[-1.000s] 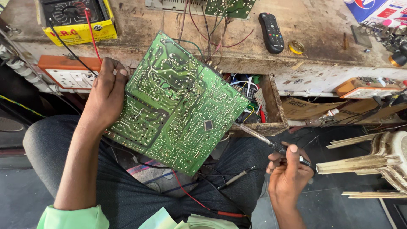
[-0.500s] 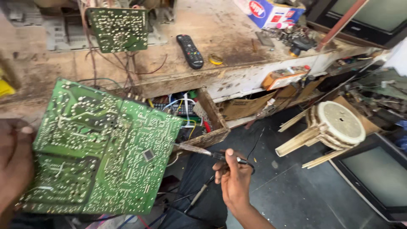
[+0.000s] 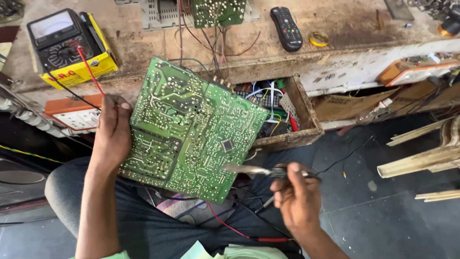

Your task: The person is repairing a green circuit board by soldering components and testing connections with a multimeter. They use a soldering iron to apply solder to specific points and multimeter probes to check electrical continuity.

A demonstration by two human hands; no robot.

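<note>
A large green circuit board (image 3: pixel 189 129) is held tilted over my lap, solder side up, with a small black chip near its right edge. My left hand (image 3: pixel 112 134) grips the board by its left edge. My right hand (image 3: pixel 297 196) holds a soldering iron (image 3: pixel 261 170) by the handle, its metal tip pointing left and almost touching the board's lower right edge. A thin black cord runs from the iron to the right.
A yellow analog multimeter (image 3: pixel 67 45) with red and black leads sits on the worn bench (image 3: pixel 345 43). A black remote (image 3: pixel 286 28) and a second green board (image 3: pixel 218 12) lie further back. An open wooden drawer (image 3: pixel 306 120) holds wires. Wooden pieces (image 3: pixel 421 158) lie right.
The view swung back left, bringing the multimeter into sight. The board sits more centred, and my right hand has brought the iron's tip up to the board's lower right edge.
</note>
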